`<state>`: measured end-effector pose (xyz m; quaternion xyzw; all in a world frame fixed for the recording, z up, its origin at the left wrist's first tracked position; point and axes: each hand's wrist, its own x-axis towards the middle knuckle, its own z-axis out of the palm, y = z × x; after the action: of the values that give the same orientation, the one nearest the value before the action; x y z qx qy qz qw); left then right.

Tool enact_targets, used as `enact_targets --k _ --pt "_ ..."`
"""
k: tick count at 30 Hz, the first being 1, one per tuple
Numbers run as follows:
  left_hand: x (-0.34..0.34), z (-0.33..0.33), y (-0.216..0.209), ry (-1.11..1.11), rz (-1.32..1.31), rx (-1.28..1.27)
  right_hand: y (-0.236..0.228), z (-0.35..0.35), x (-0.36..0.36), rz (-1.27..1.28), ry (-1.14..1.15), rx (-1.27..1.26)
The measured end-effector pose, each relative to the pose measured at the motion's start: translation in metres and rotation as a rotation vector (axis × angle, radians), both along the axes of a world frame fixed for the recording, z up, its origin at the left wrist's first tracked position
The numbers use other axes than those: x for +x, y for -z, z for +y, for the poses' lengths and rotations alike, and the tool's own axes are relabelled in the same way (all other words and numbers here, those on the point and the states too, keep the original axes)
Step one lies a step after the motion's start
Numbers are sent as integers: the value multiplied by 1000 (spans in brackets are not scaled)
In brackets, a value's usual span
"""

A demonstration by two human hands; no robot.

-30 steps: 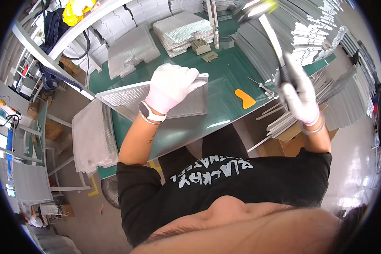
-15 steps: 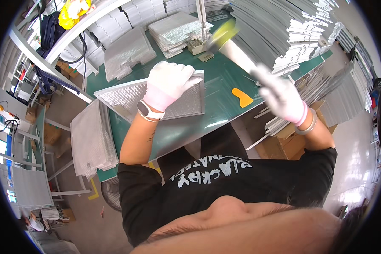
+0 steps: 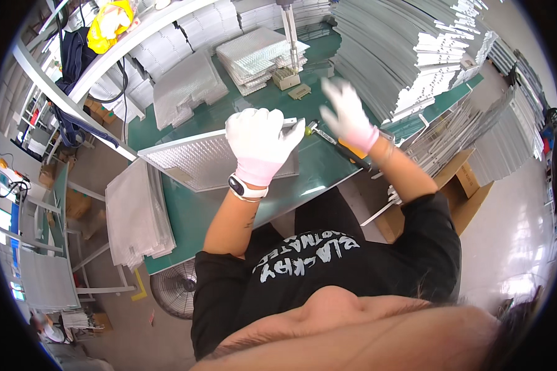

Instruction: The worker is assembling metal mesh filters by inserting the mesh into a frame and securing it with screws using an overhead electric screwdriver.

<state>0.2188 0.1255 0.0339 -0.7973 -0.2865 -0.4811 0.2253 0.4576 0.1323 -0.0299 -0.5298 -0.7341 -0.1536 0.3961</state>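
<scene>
1. Panel (image 3: 198,162), silver, framed, dimpled face. Location: near side of the green table (image 3: 322,164), standing at a tilt.
2. Hammer (image 3: 325,135), dark handle, pale shaft, green on the head. Lies on the table right of the panel, handle toward the near edge.
3. Left hand (image 3: 261,141), white glove. Fingers closed over the panel's upper edge, gripping it near the right corner.
4. Right hand (image 3: 348,114), white glove, blurred. Fingers spread, grip open, nothing held; above the table beside the hammer.
5. Scraper (image 3: 351,150), yellow, partly hidden by the hammer's handle.
</scene>
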Motion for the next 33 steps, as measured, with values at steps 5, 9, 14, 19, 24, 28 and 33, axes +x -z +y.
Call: enact_targets --k 5,9,14,19,24,28,33 --pt "15 2 1 21 -7 -65 -208 64 -16 -289 -51 580" --pt "17 12 2 -7 -25 -91 -271 75 -64 684 -650 51" --pt "15 20 5 -73 -50 -91 -252 62 -82 920 -1254 -181" --pt "16 23 6 6 -84 -83 -238 63 -87 1190 -1262 -203" --pt "16 24 7 46 -123 -36 -239 62 -93 1283 -1337 -307" --pt "17 28 12 89 -148 -36 -235 74 -89 1188 -1444 -407" --pt "16 22 8 127 -171 -135 -234 67 -105 1428 -1448 -524"
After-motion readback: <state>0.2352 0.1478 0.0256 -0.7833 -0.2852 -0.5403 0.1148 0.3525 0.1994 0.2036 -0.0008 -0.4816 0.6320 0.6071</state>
